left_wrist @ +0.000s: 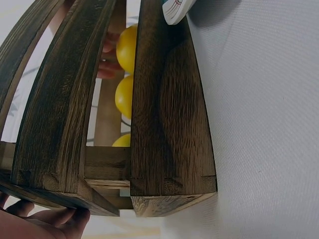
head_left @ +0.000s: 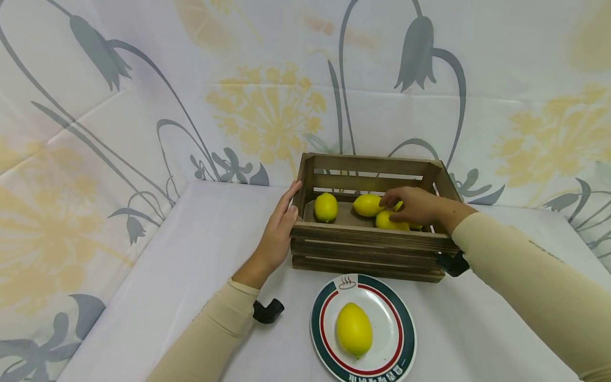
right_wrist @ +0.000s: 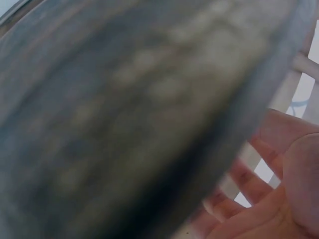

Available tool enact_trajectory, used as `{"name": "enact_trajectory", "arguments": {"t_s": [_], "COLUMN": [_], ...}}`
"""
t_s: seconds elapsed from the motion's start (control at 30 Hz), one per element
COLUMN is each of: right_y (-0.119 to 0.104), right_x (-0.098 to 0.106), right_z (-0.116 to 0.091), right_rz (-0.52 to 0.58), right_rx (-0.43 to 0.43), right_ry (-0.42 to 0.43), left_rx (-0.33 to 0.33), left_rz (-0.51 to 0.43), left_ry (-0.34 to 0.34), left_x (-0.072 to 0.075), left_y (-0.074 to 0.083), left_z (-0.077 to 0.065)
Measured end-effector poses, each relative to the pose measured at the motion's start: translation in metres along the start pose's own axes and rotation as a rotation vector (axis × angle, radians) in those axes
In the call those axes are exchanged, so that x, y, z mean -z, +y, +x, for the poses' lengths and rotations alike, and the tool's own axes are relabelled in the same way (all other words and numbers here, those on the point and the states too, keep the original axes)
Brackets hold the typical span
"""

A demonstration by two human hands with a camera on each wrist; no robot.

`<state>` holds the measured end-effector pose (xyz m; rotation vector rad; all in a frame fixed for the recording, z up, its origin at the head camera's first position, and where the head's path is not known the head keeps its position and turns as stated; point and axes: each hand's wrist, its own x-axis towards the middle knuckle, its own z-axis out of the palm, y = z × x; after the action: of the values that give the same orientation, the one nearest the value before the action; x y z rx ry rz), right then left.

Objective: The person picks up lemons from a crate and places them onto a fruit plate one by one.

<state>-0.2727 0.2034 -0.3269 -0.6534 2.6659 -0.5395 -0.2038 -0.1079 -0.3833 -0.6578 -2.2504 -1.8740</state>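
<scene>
A brown slatted wooden crate (head_left: 367,244) holds several yellow lemons. One lemon (head_left: 326,207) lies apart at its left end; the others, including a front lemon (head_left: 391,220), cluster toward the right. My left hand (head_left: 276,233) rests against the crate's left end with its fingers extended; in the left wrist view the fingertips (left_wrist: 57,219) touch the end slats. Over the right-hand lemons, my right hand (head_left: 412,206) reaches into the crate, fingers spread and slightly bent. Its palm (right_wrist: 264,219) shows nothing held in the right wrist view, where a blurred slat covers much of the picture.
In front of the crate, a white plate (head_left: 384,342) with a green rim and red ring carries a single lemon (head_left: 354,330). A white cloth (head_left: 215,228) covers the table. Behind the crate hangs a flower-patterned curtain (head_left: 296,63).
</scene>
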Motion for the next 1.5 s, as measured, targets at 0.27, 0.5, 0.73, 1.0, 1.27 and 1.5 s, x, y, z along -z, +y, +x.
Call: {"name": "enact_trajectory", "arguments": {"t_s": [0.27,0.5,0.73,1.0,1.27,1.5], "right_y": [-0.005,-0.006,-0.007,-0.008,-0.009,-0.009], "right_x": [-0.001,-0.004,-0.011,-0.011,-0.009,-0.007], "right_z": [-0.001,-0.001,0.000,-0.001,-0.001,0.000], "right_rz": [-0.040,-0.066,-0.097,-0.152,-0.159,-0.142], "right_rx": [-0.070,-0.106,-0.055,-0.016,-0.018,-0.056], "right_ry": [-0.090,-0.111,-0.129,-0.114,-0.117,-0.135], "left_rx": [0.017,0.017,0.035,0.035,0.020,0.001], "left_rz": [0.000,-0.002,-0.007,-0.019,-0.014,0.000], "left_ry": [-0.002,-0.003,-0.003,-0.006,-0.013,-0.004], "left_x": [0.000,0.000,0.000,-0.001,-0.001,0.000], "left_y": [0.000,-0.001,-0.004,-0.005,-0.004,-0.003], "left_z": [0.000,0.000,-0.004,-0.005,-0.002,0.000]}}
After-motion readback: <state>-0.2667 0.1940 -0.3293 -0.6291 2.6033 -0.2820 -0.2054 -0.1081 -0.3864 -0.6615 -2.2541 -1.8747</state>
